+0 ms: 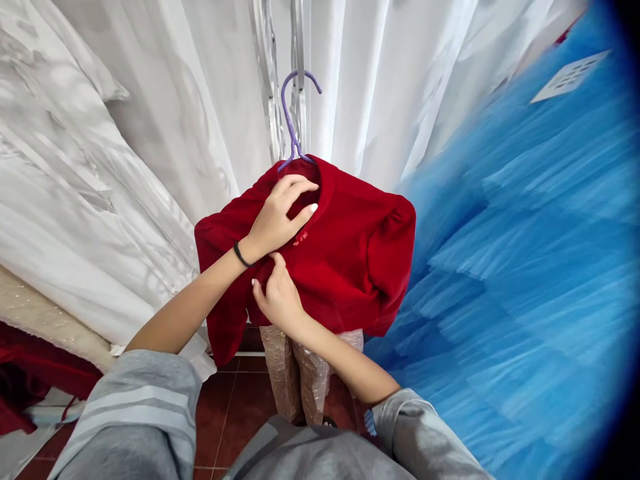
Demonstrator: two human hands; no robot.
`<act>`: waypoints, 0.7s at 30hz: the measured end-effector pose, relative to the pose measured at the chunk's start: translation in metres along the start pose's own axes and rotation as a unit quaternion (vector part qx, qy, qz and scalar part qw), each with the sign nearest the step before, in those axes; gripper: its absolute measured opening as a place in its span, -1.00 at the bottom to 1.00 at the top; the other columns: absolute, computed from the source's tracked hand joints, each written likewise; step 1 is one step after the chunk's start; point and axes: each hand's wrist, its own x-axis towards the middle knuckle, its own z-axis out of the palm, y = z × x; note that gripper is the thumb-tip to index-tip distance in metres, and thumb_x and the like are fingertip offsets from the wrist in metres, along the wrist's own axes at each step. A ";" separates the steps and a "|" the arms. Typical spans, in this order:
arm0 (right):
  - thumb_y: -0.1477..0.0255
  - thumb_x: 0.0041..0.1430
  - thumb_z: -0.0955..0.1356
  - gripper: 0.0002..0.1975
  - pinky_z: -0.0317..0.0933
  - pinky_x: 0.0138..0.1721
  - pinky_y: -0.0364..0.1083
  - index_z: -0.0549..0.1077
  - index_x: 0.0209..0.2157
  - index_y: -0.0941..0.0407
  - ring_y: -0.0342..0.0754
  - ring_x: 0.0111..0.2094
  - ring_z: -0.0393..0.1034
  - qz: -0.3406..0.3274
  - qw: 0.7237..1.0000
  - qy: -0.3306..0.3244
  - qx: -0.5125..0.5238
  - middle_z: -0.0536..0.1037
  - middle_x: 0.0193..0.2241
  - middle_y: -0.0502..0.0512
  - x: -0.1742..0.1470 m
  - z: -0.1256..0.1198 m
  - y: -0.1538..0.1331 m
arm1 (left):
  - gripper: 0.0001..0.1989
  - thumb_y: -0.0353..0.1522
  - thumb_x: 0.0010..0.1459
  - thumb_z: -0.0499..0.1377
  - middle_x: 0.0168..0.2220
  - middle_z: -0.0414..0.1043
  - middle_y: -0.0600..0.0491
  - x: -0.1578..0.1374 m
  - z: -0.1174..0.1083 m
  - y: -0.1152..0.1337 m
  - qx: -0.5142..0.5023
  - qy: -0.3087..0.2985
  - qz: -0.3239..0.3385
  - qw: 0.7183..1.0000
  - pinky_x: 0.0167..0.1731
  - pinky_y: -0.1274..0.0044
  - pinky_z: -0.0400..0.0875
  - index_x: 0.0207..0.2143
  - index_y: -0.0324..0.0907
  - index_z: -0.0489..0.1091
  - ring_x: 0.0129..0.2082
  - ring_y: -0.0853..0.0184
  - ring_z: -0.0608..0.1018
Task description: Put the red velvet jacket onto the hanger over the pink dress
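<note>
A red velvety jacket [345, 247] hangs on a purple hanger [289, 113], with its neckline facing up. My left hand [281, 217], a black band at its wrist, lies over the neckline with fingers and thumb spread apart. Beside the thumb, a small red knotted fastening [301, 238] sits on the collar edge. Lower down, my right hand [280, 293] is curled at the jacket's front, thumb and forefinger on the fabric. Its other fingers are largely hidden.
White gowns [175, 93] and curtains hang behind and to the left. A layered blue tulle gown [500, 267] fills the right side, with a white tag [570, 75] on it. Plastic-wrapped legs [313, 373] stand below the jacket on red floor tiles [245, 413].
</note>
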 end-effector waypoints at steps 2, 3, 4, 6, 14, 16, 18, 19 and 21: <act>0.42 0.26 0.21 -0.53 0.39 0.01 0.16 0.18 0.13 0.42 0.22 0.06 0.36 -0.020 0.999 -0.022 -0.041 0.43 -0.02 0.55 -0.006 0.014 0.001 | -0.59 -0.23 0.28 0.06 0.11 0.34 -0.14 -0.020 -0.003 0.012 0.040 0.036 0.029 0.998 0.18 0.23 0.24 0.12 -0.18 0.32 0.16 0.10 0.36; 0.44 0.26 0.20 -0.57 0.37 0.02 0.18 0.25 0.07 0.42 0.23 0.03 0.37 -0.037 0.997 -0.039 -0.062 0.45 -0.06 0.55 -0.012 0.019 -0.002 | -0.56 -0.23 0.26 0.09 0.14 0.31 -0.15 -0.031 -0.005 0.017 0.075 0.034 0.036 0.996 0.21 0.20 0.20 0.15 -0.16 0.30 0.19 0.07 0.33; 0.47 0.25 0.20 -0.61 0.34 0.04 0.20 0.30 0.03 0.42 0.23 0.02 0.36 -0.063 0.993 -0.059 -0.076 0.46 -0.09 0.54 -0.022 0.023 -0.005 | -0.54 -0.25 0.25 0.11 0.16 0.30 -0.16 -0.042 -0.005 0.022 0.113 0.025 0.036 0.993 0.21 0.19 0.18 0.19 -0.16 0.27 0.20 0.05 0.32; 0.47 0.25 0.21 -0.59 0.23 0.15 0.22 0.30 0.06 0.40 0.21 0.09 0.31 -0.135 0.983 -0.107 -0.059 0.44 -0.01 0.53 -0.050 0.028 -0.008 | -0.52 -0.32 0.27 0.10 0.15 0.31 -0.20 -0.062 -0.004 0.024 0.180 0.007 0.012 0.984 0.15 0.22 0.22 0.22 -0.19 0.23 0.15 0.04 0.37; 0.02 0.13 0.30 -0.57 0.26 -0.45 -0.13 0.32 -0.53 0.11 -0.15 -0.56 0.30 0.378 0.843 0.181 0.337 0.38 -0.63 -0.02 -0.179 -0.019 0.127 | -0.70 -0.26 0.35 -0.02 -0.36 0.48 -0.06 -0.081 -0.008 -0.005 0.201 -0.085 -0.049 0.975 -0.33 0.38 0.27 -0.24 -0.18 0.45 -0.33 0.16 0.48; -0.13 0.12 0.21 -0.44 0.27 -0.47 -0.09 0.32 -0.54 0.10 -0.11 -0.55 0.34 0.425 0.791 0.188 0.397 0.42 -0.61 0.05 -0.173 -0.049 0.172 | -0.70 -0.23 0.35 -0.01 -0.37 0.50 -0.04 -0.077 -0.012 -0.006 0.177 -0.090 -0.049 0.979 -0.33 0.39 0.26 -0.28 -0.16 0.45 -0.35 0.18 0.48; -0.14 0.17 0.16 -0.40 0.33 -0.41 -0.05 0.40 -0.44 0.12 -0.05 -0.44 0.45 0.422 0.774 0.157 0.445 0.52 -0.49 0.18 -0.158 -0.069 0.202 | -0.68 -0.19 0.34 0.00 -0.37 0.53 -0.03 -0.075 -0.016 -0.007 0.151 -0.094 -0.057 0.982 -0.34 0.40 0.26 -0.31 -0.15 0.45 -0.36 0.19 0.49; -0.10 0.18 0.19 -0.44 0.35 -0.36 -0.05 0.43 -0.38 0.12 -0.05 -0.38 0.49 0.422 0.755 0.158 0.475 0.55 -0.42 0.21 -0.152 -0.073 0.211 | -0.66 -0.17 0.34 0.00 -0.38 0.53 -0.03 -0.074 -0.017 -0.008 0.142 -0.097 -0.061 0.983 -0.34 0.41 0.26 -0.33 -0.14 0.46 -0.36 0.20 0.50; 0.03 0.14 0.32 -0.61 0.38 -0.30 -0.08 0.45 -0.32 0.10 -0.08 -0.32 0.50 0.432 0.691 0.193 0.546 0.58 -0.36 0.16 -0.146 -0.068 0.219 | -0.62 -0.14 0.34 -0.02 -0.42 0.53 -0.01 -0.072 -0.018 -0.009 0.134 -0.101 -0.070 0.983 -0.37 0.43 0.25 -0.36 -0.12 0.47 -0.40 0.21 0.50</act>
